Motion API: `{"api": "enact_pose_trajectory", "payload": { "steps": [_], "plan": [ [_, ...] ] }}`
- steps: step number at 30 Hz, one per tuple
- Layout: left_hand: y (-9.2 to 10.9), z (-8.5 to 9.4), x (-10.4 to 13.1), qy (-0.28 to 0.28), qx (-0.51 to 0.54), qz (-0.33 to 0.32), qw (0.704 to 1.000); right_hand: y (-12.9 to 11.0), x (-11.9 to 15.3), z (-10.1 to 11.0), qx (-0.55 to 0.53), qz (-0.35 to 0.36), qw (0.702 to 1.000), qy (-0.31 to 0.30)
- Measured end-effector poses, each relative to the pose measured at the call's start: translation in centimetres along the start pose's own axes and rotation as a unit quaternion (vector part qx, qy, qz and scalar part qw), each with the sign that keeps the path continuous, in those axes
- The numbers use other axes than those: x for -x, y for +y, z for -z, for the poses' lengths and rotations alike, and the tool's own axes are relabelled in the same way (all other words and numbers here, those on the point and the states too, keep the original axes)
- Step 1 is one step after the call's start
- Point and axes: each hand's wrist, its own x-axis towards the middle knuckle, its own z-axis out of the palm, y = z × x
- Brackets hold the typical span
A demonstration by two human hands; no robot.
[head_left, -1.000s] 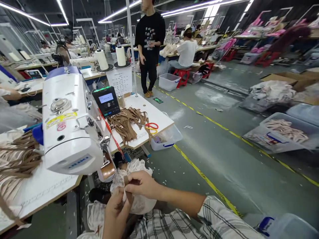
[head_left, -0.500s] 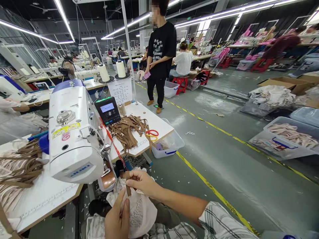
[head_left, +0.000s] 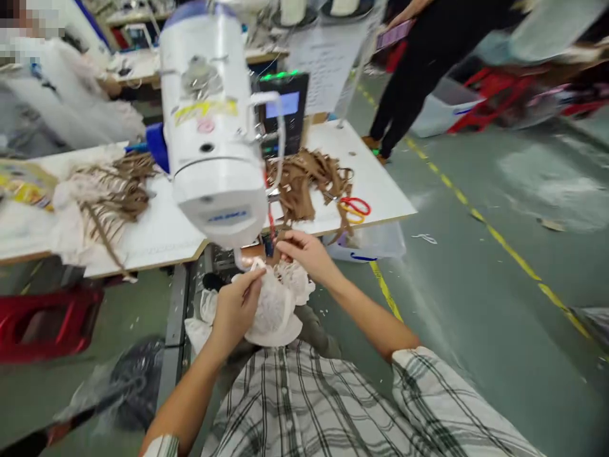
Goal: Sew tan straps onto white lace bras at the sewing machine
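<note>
White lacy piece (head_left: 272,316) is over the lap between both hands: left hand (head_left: 236,306) pinching its edge, right hand (head_left: 307,255) pinching a brown strip (head_left: 275,254). Sewing machine (head_left: 216,146) looms just ahead, brown straps (head_left: 302,187) and scissors (head_left: 354,209) right of it.

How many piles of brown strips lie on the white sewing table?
2: a mixed pile left of the sewing machine, a brown pile right of it near the scissors; others may be hidden.

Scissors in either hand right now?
No, the scissors lie on the white table by the brown strips, apart from the left hand and right hand.
</note>
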Motion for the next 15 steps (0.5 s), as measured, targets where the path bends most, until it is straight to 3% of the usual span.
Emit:
{"api": "enact_pose_trajectory", "payload": {
  "steps": [7,15],
  "plan": [
    [-1.1,0.6,-0.6,0.006,0.056,0.055,0.997,1.1,-4.5,-0.8,0.148,0.055,0.986,-0.044],
    [-1.7,1.2,-1.6,-0.019,0.050,0.068,0.996,2.2,-8.0,-2.6,0.224,0.204,0.953,-0.010]
  ]
}}
